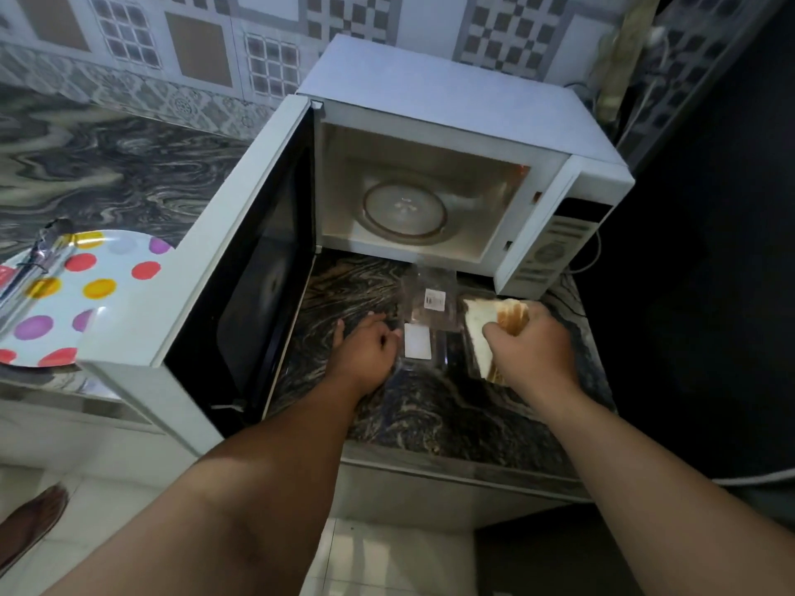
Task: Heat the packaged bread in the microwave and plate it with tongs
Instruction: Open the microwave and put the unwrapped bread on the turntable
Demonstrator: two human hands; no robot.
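Observation:
The white microwave (451, 101) stands on the marble counter with its door (241, 268) swung wide open to the left. Its glass turntable (404, 210) is bare. In front of it lies a clear plastic bread bag (430, 311) with white labels. My left hand (370, 348) is closed on the bag's near left edge. My right hand (531, 344) grips a stack of white bread slices (479, 333) just right of the bag, above the counter. Metal tongs (38, 260) rest on a polka-dot plate (112, 290) at the far left.
The dark marble counter (430, 406) has a front edge just behind my forearms. The open door blocks the way between the plate and the microwave front. A cable (593, 251) runs right of the microwave. A tiled wall (172, 49) stands behind.

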